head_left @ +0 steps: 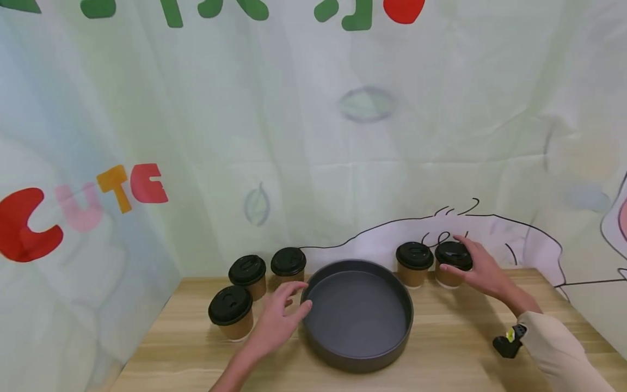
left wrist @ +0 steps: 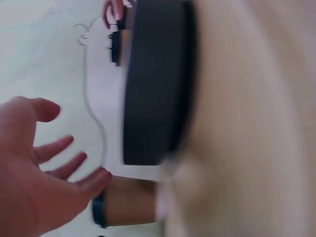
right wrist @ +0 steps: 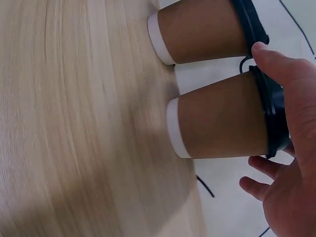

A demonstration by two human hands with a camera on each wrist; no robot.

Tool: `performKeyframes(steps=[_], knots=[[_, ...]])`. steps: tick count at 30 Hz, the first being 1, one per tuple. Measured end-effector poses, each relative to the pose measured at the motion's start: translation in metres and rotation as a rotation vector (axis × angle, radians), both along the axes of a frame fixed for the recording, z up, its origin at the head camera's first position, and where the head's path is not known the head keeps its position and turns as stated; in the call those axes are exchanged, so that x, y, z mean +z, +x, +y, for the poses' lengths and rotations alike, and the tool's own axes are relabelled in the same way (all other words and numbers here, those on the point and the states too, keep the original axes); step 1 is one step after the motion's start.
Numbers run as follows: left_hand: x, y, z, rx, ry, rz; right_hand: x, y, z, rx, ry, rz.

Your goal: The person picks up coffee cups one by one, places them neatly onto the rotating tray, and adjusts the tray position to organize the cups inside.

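In the head view my right hand [head_left: 482, 268] is at the outer right-hand paper cup [head_left: 449, 276], which stands upright, brown with a black lid. Thumb and fingers spread to either side of that lid [right wrist: 275, 111] in the right wrist view, the thumb overlapping its upper edge. Another lidded cup [head_left: 412, 275] stands beside it. My left hand [head_left: 275, 321] hovers at the left rim of a round dark grey pan [head_left: 360, 363], fingers spread and loosely bent, holding nothing. Behind it is a lidded cup [head_left: 289, 279], with two more cups [head_left: 254, 288] further left.
A wooden tabletop [head_left: 441, 348] carries the pan in its middle and cups on both sides. A printed cloth backdrop [head_left: 313, 163] hangs along the table's back and sides. A small black device [head_left: 509, 343] sits at the right wrist, by a beige sleeve [head_left: 558, 345].
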State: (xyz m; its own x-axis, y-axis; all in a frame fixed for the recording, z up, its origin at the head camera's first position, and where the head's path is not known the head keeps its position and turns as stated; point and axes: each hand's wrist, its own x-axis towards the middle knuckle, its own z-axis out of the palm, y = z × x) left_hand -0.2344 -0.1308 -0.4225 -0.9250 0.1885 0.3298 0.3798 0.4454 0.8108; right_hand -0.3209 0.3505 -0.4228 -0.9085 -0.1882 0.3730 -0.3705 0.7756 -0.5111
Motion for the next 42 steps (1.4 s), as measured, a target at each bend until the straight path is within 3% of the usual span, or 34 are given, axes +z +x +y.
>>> performKeyframes(steps=[5, 11, 15, 24, 42], knots=[[-0.018, 0.003, 0.006, 0.036, -0.004, -0.125, -0.007, -0.002, 0.001, -0.036, -0.041, 0.034], [-0.023, -0.003, 0.009, 0.042, 0.083, -0.239, -0.008, -0.003, 0.004, -0.070, -0.076, 0.050], [-0.024, -0.006, 0.007, 0.045, 0.112, -0.298, -0.008, -0.005, 0.002, -0.078, -0.083, 0.001], [-0.031, -0.006, 0.003, -0.027, 0.256, -0.430, -0.011, -0.006, 0.001, -0.138, -0.102, -0.082], [-0.038, -0.004, -0.003, -0.055, 0.353, -0.502, -0.031, -0.003, -0.004, -0.138, -0.301, -0.115]])
